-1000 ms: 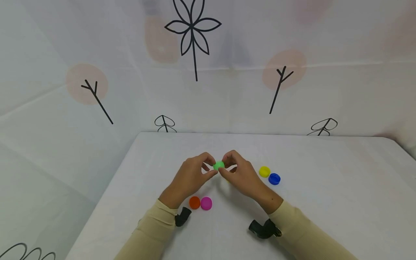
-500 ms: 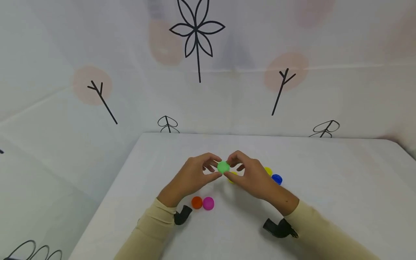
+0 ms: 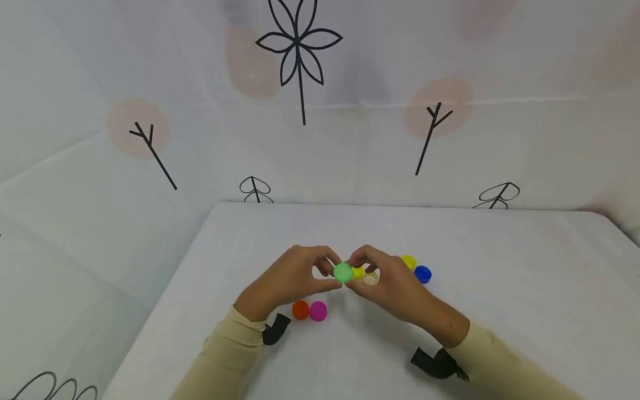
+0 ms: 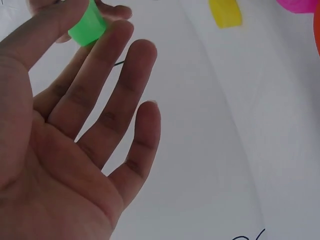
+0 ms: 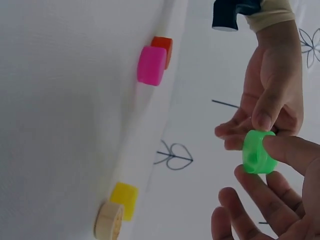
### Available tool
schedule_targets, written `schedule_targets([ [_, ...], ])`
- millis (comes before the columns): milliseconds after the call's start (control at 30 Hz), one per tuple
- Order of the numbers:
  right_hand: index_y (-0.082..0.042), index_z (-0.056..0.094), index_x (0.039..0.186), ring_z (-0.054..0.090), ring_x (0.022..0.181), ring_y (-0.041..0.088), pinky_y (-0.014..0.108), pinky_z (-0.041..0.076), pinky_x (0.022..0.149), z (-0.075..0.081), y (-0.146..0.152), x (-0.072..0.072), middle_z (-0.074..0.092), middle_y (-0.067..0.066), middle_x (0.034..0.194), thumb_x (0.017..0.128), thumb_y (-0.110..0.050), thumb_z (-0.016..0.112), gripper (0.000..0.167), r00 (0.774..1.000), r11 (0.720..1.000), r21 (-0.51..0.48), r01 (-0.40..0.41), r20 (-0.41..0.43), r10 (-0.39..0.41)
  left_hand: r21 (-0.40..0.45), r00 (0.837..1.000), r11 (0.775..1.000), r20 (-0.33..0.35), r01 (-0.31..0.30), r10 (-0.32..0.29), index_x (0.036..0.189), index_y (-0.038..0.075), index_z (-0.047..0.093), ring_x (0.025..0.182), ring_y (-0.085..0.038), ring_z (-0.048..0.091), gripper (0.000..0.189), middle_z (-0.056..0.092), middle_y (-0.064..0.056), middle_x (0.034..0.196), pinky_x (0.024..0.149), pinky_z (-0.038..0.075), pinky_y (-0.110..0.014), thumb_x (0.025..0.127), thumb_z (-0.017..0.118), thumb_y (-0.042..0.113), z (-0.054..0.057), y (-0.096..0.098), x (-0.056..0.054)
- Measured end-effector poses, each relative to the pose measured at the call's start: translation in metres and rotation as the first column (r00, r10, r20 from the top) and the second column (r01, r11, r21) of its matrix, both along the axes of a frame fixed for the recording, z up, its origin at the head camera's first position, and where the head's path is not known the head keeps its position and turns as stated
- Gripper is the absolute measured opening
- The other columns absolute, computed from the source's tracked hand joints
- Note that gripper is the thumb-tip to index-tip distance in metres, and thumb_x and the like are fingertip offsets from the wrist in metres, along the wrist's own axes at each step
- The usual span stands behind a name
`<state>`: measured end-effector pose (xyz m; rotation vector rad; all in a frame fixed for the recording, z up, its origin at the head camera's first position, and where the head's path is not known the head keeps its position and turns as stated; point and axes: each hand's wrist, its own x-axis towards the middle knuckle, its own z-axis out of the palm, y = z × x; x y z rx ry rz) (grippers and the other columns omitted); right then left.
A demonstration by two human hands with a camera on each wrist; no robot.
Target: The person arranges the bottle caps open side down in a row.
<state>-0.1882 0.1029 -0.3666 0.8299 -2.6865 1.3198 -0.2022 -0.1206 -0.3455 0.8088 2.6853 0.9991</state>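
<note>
Between both hands, raised above the white table, is a small green round tub-like piece [image 3: 343, 273], its flat round face turned toward the head camera. My left hand [image 3: 292, 278] pinches its left side with thumb and fingertips. From the right, my right hand [image 3: 395, 286] pinches it between thumb and finger. The right wrist view shows a rim and a hollow or dent on the green piece [image 5: 258, 152]. Behind the right fingers, a yellow piece [image 3: 358, 273] and a pale wooden round piece [image 3: 370, 278] lie on the table, partly hidden.
Nearer the person, an orange round piece [image 3: 300, 310] and a pink one [image 3: 318, 311] lie side by side. Right of the right hand are another yellow piece [image 3: 408, 262] and a blue round piece [image 3: 422, 274]. A patterned white cloth [image 3: 360, 150] hangs behind the table [image 3: 500, 278].
Both hands have come slightly nearer the person with the green piece. Its round face has turned toward the head camera. The wooden piece has come into view behind the right fingers.
</note>
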Motion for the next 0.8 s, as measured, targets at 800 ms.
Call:
schedule_targets([
  [800, -0.012, 0.068, 0.101, 0.064, 0.085, 0.006, 0.023, 0.054, 0.077, -0.031, -0.001, -0.003, 0.07, -0.007, 0.088, 0.086, -0.03, 0.079, 0.026, 0.968, 0.99, 0.078, -0.117, 0.232, 0.097, -0.186, 0.986, 0.981, 0.163, 0.062, -0.032, 0.089, 0.028, 0.07, 0.095, -0.008, 0.063, 0.017, 0.067, 0.019, 0.087, 0.084, 0.051, -0.024, 0.08, 0.085, 0.028, -0.026, -0.001, -0.005],
])
